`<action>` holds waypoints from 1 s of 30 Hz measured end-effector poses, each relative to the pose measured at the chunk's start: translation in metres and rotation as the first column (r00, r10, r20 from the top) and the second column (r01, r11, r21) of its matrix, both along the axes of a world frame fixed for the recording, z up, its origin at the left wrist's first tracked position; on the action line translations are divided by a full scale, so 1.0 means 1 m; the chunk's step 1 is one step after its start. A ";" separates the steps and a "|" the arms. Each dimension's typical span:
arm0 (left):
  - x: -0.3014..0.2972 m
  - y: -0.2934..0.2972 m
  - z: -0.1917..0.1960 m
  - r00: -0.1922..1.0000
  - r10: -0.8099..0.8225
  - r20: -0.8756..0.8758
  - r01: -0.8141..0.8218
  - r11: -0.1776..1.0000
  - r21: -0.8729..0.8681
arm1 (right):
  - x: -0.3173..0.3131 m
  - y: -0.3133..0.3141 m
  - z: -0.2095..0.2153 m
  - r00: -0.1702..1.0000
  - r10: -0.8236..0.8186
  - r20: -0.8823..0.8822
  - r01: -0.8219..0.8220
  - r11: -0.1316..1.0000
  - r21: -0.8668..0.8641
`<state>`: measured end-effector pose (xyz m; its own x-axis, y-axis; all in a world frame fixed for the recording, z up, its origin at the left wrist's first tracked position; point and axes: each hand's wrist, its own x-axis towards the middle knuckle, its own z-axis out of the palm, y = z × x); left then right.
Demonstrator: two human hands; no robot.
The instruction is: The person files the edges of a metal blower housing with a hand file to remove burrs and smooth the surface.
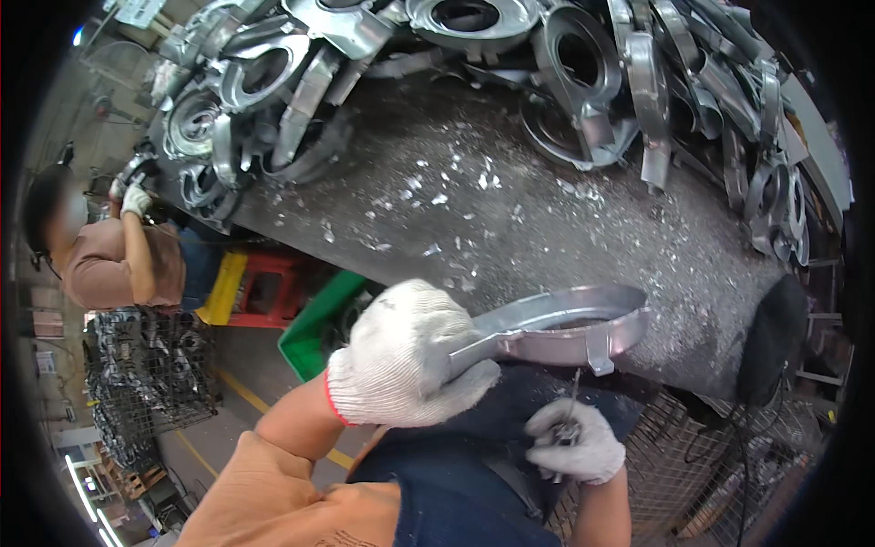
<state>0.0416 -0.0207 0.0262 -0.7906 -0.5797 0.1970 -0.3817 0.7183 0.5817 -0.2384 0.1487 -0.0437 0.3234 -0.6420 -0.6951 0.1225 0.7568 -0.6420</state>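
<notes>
My left hand (pixel 408 351), in a white knit glove with a red cuff edge, is closed around the narrow end of a silvery cast-metal housing (pixel 570 346). The housing's round ring points to the right, just over the near edge of the workbench (pixel 538 237). Below the ring, my gloved right hand (pixel 583 445) is closed on a thin-shafted hand tool (pixel 575 390). The tool's shaft points up toward a small tab on the ring's underside; whether they touch I cannot tell. Most of the tool's handle is hidden by my fingers.
Similar metal housings (pixel 579 68) are heaped along the bench's far side. Bright metal chips (pixel 437 199) litter its top. A green bin (pixel 314 319) and a red crate (pixel 269 287) stand left. Another person (pixel 128 255) works beyond. Wire cages (pixel 656 456) and a dark rounded object (pixel 773 337) are right.
</notes>
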 end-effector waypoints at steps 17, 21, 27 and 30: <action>-0.022 0.009 0.019 0.987 -0.076 0.138 0.099 0.982 -0.162 | 0.029 -0.018 -0.012 0.996 -0.069 0.060 0.087 0.918 -0.388; -0.030 0.010 0.029 0.968 -0.050 0.246 0.095 0.980 -0.177 | 0.008 0.000 -0.023 0.938 -0.189 0.290 0.252 0.947 -0.199; -0.039 0.008 0.037 0.956 -0.060 0.288 0.111 0.980 -0.164 | 0.028 -0.018 -0.034 0.940 -0.333 0.066 0.337 0.939 -0.065; -0.048 0.005 0.045 0.956 -0.023 0.291 0.087 0.974 -0.209 | 0.041 -0.020 -0.037 0.969 -0.244 0.042 0.245 0.969 -0.018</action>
